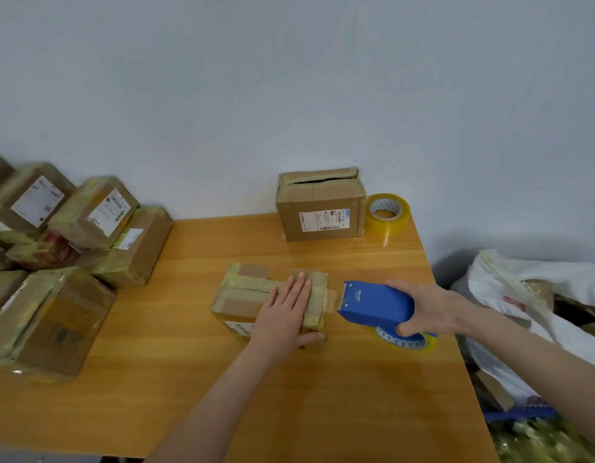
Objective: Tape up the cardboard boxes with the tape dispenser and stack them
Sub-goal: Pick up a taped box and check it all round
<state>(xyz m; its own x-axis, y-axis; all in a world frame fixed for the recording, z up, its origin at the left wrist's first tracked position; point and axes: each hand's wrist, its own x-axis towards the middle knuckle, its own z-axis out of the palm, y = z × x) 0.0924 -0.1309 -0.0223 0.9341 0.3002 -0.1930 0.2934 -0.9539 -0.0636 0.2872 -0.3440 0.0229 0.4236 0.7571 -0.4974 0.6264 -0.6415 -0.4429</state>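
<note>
Left hand (286,315) flat on box (246,295); right hand (426,309) around tape dispenser (373,304).

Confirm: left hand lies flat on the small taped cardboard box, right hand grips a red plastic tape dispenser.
Wrong colour; head view: left hand lies flat on the small taped cardboard box, right hand grips a blue plastic tape dispenser.

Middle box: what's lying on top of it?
The left hand lies flat on the middle box, over yellowish tape strips. What is beneath the palm is covered.
</note>
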